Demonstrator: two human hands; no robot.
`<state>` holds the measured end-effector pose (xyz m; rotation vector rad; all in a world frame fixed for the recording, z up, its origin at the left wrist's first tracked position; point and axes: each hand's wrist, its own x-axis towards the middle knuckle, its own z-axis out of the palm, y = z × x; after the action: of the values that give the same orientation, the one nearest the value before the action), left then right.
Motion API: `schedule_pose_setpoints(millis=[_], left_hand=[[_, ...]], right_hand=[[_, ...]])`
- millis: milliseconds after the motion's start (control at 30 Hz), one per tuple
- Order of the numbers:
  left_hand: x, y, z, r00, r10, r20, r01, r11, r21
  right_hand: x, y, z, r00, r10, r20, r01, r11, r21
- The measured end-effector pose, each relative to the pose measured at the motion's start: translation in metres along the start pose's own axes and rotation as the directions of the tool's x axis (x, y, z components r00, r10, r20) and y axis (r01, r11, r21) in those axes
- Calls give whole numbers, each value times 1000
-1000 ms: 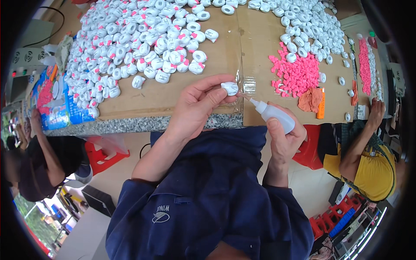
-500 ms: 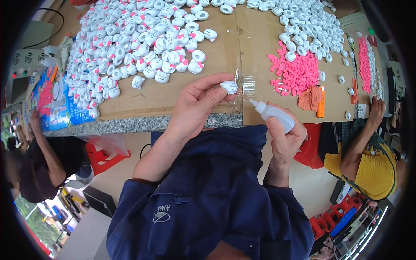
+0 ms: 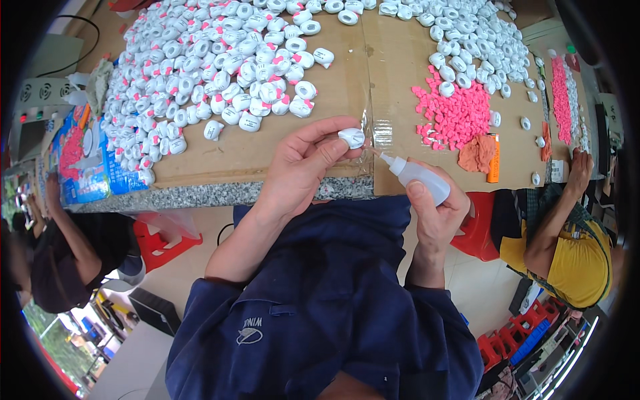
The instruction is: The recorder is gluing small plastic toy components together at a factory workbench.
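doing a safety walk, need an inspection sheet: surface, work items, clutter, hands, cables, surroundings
Surface: cardboard over a speckled stone edge
Work items: held white piece, squeeze bottle, piled white pieces, pink pieces
Clutter: crumpled orange lump beside orange object
Hands: left hand pinches the held white piece; right hand grips the squeeze bottle
Cables: black cable, upper left
Surroundings: co-worker on left, yellow-shirted co-worker on right, red stool

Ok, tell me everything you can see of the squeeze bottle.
The squeeze bottle is whitish and translucent, apparently plastic, with a rounded body and a shoulder narrowing to a thin nozzle. The right hand grips its body, thumb against the near side. It is held slanted near the table edge, nozzle toward the white piece in the left hand, apparently not touching it. Fill level is unclear.
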<state>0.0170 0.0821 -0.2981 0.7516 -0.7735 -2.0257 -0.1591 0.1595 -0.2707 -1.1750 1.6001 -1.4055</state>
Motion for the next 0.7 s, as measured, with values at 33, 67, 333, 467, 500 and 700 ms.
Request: schedule_pose_setpoints(millis=[33,67,333,467,500,700], left_hand=[[0,-1,-1,1000,-9,6,10,1000,-3],[0,-1,-1,1000,-19,12,19,1000,-5],[0,1,0,1000,-5,12,5,1000,1],[0,-1,0,1000,-12,9,12,1000,-11],[0,0,0,1000,-9,10,10,1000,-11],[0,0,-1,1000,-21,1,21,1000,-13]], right_hand=[[-1,-1,-1,1000,1,12,-1,1000,4],[-1,-2,-2,1000,1,24,-2,1000,8],[1,1,-1,1000,-28,7,28,999,-19],[-2,-3,-4,999,45,23,-45,998,31],[-2,-3,-5,999,42,23,-43,999,31],[-1,-2,-6,998,54,10,-54,998,35]])
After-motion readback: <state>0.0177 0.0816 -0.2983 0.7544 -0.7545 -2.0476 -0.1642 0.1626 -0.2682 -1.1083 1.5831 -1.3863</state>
